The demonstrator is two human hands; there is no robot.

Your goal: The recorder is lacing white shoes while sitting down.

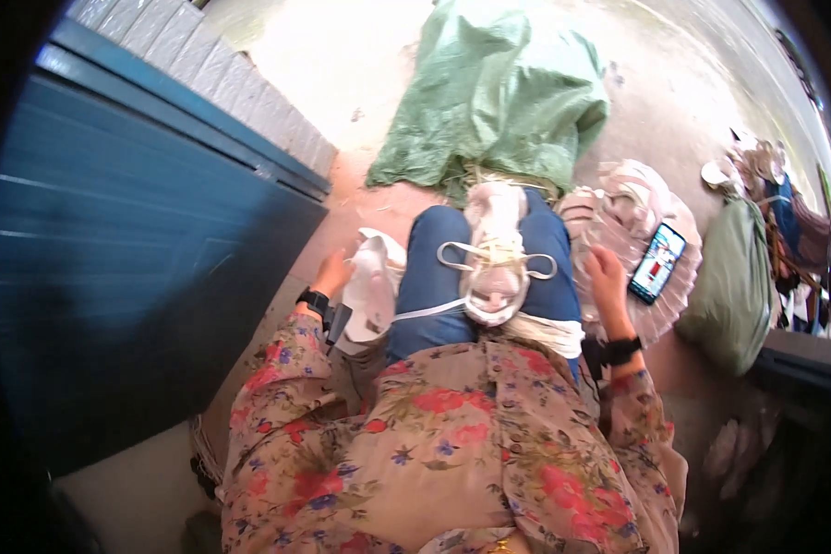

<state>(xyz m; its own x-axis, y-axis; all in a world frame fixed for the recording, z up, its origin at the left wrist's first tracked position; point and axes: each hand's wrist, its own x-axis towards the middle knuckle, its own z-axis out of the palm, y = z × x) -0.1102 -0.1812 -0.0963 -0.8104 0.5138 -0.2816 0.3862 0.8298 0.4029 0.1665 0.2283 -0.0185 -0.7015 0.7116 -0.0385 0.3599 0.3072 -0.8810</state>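
Observation:
A white and pale pink sneaker (497, 268) lies across my lap between my denim-clad thighs. Its pale laces are tied in a bow with a loop out to each side. To the left of it, my left hand (335, 271) is beside white shoe pieces (369, 286); its fingers are too small and partly hidden to read. My right hand (606, 274) is right of the sneaker, over a pile of pale pink shoe pieces (632, 198). Its fingers look curled in, and what they hold, if anything, does not show. A bundle of white laces (549, 334) lies on my right thigh.
A phone (657, 264) with a lit screen rests on the pale pile at right. Ahead of my knees lies a green woven sack (503, 102). Dark blue panelling (148, 231) stands close on the left. A full green sack (734, 286) stands at far right.

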